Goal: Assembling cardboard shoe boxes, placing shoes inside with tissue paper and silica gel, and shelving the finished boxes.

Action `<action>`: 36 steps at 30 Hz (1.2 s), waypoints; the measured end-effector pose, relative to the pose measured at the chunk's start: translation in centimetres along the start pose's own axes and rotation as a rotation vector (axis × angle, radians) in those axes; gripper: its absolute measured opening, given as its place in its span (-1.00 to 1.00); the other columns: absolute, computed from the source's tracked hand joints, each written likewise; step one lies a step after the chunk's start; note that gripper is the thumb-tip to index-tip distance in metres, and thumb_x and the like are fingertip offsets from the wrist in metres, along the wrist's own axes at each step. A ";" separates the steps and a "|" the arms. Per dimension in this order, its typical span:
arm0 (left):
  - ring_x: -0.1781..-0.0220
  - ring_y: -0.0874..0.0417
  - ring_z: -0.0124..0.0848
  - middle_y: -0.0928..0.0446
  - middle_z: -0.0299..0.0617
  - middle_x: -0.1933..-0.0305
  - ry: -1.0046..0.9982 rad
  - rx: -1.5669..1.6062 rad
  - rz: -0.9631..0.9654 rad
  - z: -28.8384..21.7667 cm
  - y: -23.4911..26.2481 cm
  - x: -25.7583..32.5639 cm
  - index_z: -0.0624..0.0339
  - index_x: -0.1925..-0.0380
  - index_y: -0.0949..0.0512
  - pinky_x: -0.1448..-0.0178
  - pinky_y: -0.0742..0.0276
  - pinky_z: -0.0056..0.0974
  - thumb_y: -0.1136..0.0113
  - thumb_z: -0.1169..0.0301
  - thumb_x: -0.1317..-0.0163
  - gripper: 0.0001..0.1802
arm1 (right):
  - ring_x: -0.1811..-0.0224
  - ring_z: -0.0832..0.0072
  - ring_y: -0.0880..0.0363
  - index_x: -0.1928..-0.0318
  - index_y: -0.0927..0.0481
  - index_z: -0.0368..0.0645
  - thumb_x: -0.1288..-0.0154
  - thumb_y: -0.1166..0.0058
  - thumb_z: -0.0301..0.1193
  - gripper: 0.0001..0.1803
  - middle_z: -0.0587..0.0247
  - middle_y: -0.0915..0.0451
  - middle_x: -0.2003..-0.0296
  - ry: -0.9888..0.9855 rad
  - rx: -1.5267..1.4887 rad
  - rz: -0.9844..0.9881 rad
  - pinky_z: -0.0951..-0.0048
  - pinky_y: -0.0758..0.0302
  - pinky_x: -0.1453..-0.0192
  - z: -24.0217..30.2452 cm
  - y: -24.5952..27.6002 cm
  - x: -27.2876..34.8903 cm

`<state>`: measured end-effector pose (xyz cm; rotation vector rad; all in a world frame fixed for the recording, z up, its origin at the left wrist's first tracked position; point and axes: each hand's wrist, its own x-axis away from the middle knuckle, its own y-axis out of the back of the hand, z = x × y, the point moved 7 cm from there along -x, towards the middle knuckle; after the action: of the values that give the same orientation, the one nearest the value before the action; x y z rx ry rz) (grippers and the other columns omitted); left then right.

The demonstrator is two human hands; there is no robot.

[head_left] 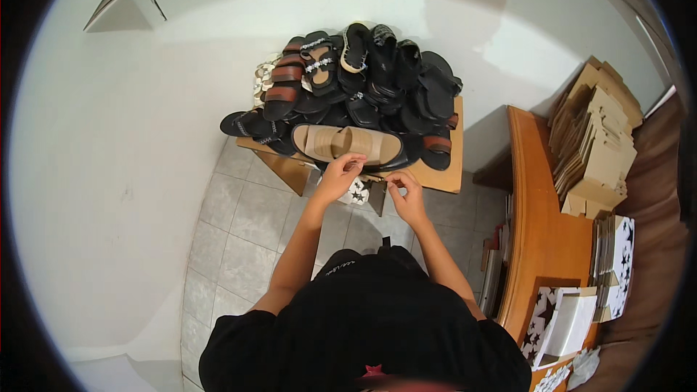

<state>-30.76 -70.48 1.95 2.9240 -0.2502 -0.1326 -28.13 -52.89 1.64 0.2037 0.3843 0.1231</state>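
Observation:
A pair of black shoes with beige insoles lies crosswise at the front of a wooden table. My left hand is at their near edge, its fingers curled toward the thumb; whatever is between them is too small to make out. Just right of it, my right hand pinches thumb and forefinger together in front of the shoes, with something tiny or hidden at the tips. Behind the pair rises a heap of black sandals and shoes, some with brown straps or pale trim.
To the right stands an orange-brown wooden cabinet bearing stacked flat cardboard and white boxes with black stars. A star-patterned item shows below the table. White walls enclose the left and back; grey tiles cover the floor.

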 end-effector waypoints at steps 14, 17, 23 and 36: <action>-0.21 -0.19 0.06 -0.20 0.06 -0.16 -0.265 -0.499 -0.357 -3.8 1.8 -16.0 0.02 -0.08 -0.34 -0.28 -0.11 -0.01 -0.26 0.32 0.01 -0.42 | 0.23 0.40 -0.44 0.05 -0.42 -0.13 -0.09 -0.11 -0.46 -0.64 0.17 -0.38 0.15 0.070 0.156 -0.175 0.45 -0.41 0.20 -3.0 6.9 -19.3; -0.23 -0.16 0.13 -0.14 0.16 -0.18 -0.242 -0.523 -0.348 -4.5 0.7 -19.2 0.01 -0.11 -0.30 -0.27 -0.13 0.02 -0.28 0.30 0.02 -0.37 | 0.18 0.31 -0.43 -0.02 -0.39 -0.13 -0.08 -0.15 -0.36 -0.55 0.08 -0.35 0.10 -0.003 0.211 -0.152 0.40 -0.42 0.14 -4.3 7.0 -22.5; -0.12 -0.33 0.17 -0.09 0.28 -0.21 -0.060 -0.622 -0.386 -3.0 -0.8 -22.4 0.14 0.08 -0.38 -0.15 -0.34 0.01 -0.33 0.26 0.06 -0.47 | -0.03 -0.01 -0.30 0.03 -0.40 -0.24 0.08 -0.30 -0.14 -0.35 -0.17 -0.39 0.12 -0.033 0.399 0.055 0.20 -0.34 -0.08 -7.5 5.3 -25.8; 0.41 -0.52 -0.02 -0.48 0.13 0.45 -0.103 -0.445 -0.446 -5.6 4.0 -24.7 0.37 0.59 -0.42 0.27 -0.40 -0.15 -0.31 0.28 0.17 -0.64 | 0.37 0.45 -0.53 0.17 -0.48 -0.35 -0.05 -0.24 -0.20 -0.52 0.21 -0.55 0.33 -0.354 -0.036 -0.218 0.46 -0.49 0.39 -9.2 9.1 -27.7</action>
<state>-55.00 -68.87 10.04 2.4811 0.3759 -0.3545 -57.86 -46.85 5.24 0.1431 0.0497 -0.1206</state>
